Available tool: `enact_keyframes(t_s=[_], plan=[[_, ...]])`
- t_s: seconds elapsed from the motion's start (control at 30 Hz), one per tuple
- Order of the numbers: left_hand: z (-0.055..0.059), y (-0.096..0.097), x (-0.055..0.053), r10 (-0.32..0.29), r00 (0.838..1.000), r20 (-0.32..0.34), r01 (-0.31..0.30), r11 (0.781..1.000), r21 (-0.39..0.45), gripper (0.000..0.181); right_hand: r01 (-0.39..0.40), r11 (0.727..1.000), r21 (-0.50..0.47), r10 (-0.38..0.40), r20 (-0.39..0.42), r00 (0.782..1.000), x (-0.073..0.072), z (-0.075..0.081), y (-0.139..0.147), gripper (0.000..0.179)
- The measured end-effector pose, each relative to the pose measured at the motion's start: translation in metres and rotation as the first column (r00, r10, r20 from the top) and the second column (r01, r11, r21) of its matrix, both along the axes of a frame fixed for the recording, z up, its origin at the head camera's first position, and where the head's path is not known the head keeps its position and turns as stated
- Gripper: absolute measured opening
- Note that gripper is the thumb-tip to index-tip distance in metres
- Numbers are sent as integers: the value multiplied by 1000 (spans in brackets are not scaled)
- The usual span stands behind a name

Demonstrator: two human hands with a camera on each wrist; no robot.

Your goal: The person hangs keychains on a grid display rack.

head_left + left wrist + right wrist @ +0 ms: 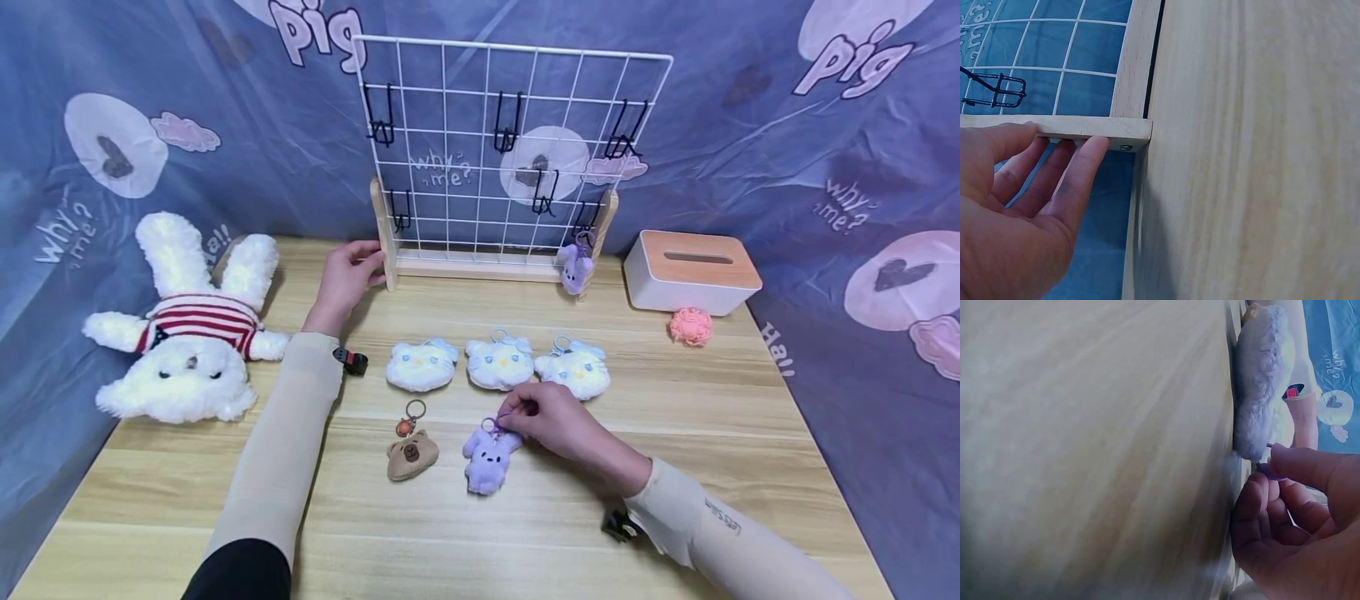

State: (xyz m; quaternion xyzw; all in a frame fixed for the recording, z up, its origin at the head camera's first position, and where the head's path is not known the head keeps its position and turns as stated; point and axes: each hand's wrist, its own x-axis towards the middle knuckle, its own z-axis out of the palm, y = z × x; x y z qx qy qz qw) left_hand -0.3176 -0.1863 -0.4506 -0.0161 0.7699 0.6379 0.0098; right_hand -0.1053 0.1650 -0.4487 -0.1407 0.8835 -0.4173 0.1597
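Note:
My left hand (349,279) holds the left wooden upright (1094,128) of a white wire grid rack (487,150), thumb on one side and fingertips on the other. With thumb and fingertips, my right hand (555,421) pinches the purple strap (1270,472) at the top of a purple plush keychain (488,462). That plush lies face up on the table. To its left is a brown bear-head keychain (412,456) with a metal ring. Behind it, white cat-head plush keychains (422,365) lie in a row, one close to my right hand.
Several black hooks (507,125) hang on the grid. A second purple plush keychain (576,271) hangs from the lower right hook. A white tissue box (693,271) with a wooden lid and a pink flower-like ball (690,327) stand at right. A white plush toy (191,325) lies at left.

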Motion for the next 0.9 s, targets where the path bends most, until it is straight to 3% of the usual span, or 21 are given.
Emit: enact_keyframes(t_s=[0.4,0.9], plan=[[1,0,2,-1,1000,-6,1,1000,7,40,10,1000,-20,-10,-10,1000,3,1,2,4],[1,1,0,5,1000,-3,-5,1000,14,39,134,986,-100,-133,11,991,8,12,-2,7]])
